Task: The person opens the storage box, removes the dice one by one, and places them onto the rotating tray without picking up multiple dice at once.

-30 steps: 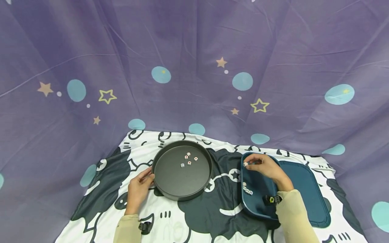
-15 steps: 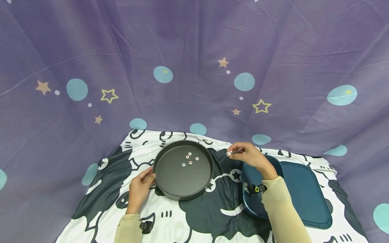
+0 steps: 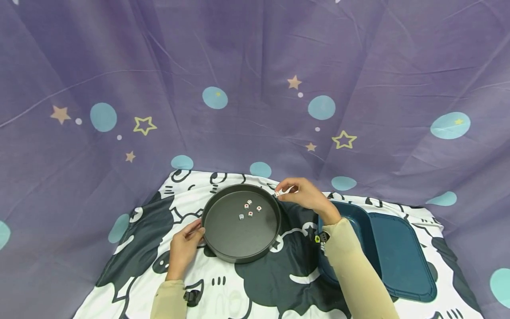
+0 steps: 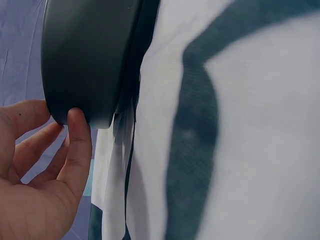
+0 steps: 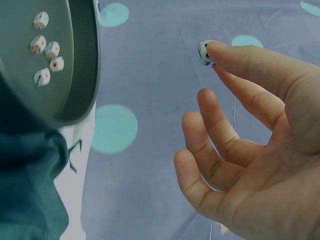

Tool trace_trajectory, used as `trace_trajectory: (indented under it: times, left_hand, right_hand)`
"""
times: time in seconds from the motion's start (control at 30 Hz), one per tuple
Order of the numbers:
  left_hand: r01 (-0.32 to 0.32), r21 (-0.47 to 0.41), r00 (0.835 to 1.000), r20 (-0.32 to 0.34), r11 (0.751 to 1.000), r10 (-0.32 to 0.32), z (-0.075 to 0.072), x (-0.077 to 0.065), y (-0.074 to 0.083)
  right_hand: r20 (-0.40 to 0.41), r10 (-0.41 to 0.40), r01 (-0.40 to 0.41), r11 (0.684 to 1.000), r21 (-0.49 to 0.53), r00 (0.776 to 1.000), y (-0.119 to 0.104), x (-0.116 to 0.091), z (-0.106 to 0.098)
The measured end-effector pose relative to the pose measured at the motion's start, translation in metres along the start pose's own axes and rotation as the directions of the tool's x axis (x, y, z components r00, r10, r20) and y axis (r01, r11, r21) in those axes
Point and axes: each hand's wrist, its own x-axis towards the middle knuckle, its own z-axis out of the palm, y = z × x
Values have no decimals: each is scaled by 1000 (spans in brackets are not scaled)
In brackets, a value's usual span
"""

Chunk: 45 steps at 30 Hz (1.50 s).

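A round dark grey pan (image 3: 239, 241) stands left of the middle in the head view, with several white dice (image 3: 250, 214) on its floor. At its left edge my left hand (image 3: 183, 250) holds the wall; in the left wrist view the thumb (image 4: 77, 135) lies against the outer side, while other fingertips partly vanish behind it. Just past the pan's upper right rim, my right hand (image 3: 304, 194) pinches one white die (image 5: 204, 53) between thumb and index finger, the remaining fingers loosely bent. The die is in the air, apart from the pan.
To the right is a blue rectangular container (image 3: 360, 226), partly covered by my right forearm. More dice (image 3: 322, 246) show in it beside the wrist camera. A flat blue lid (image 3: 406, 257) lies right of it. A patterned cloth (image 3: 223, 292) covers the table; a purple curtain (image 3: 239, 133) hangs behind.
My right hand has lifted the die out of the blue container and carried it left to the pan's upper right rim. The left hand stays at the pan's edge.
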Motion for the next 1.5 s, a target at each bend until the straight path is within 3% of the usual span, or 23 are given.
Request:
trace_trajectory:
  times: [0.17, 0.77, 1.1, 1.5]
  left_hand:
    - [-5, 9, 1000, 6, 1000, 5, 0, 0, 0]
    - [8, -15, 1000, 2, 1000, -8, 3, -2, 4]
    - [15, -13, 1000, 5, 1000, -15, 3, -2, 2]
    - [8, -9, 1000, -4, 1000, -8, 0, -2, 3]
  right_hand:
    - [8, 12, -12, 1000, 12, 1000, -13, 11, 10]
    - [68, -99, 96, 994, 55, 993, -30, 46, 47]
    - [48, -58, 54, 995, 83, 997, -33, 49, 51]
    - [5, -67, 67, 996, 54, 998, -32, 43, 42]
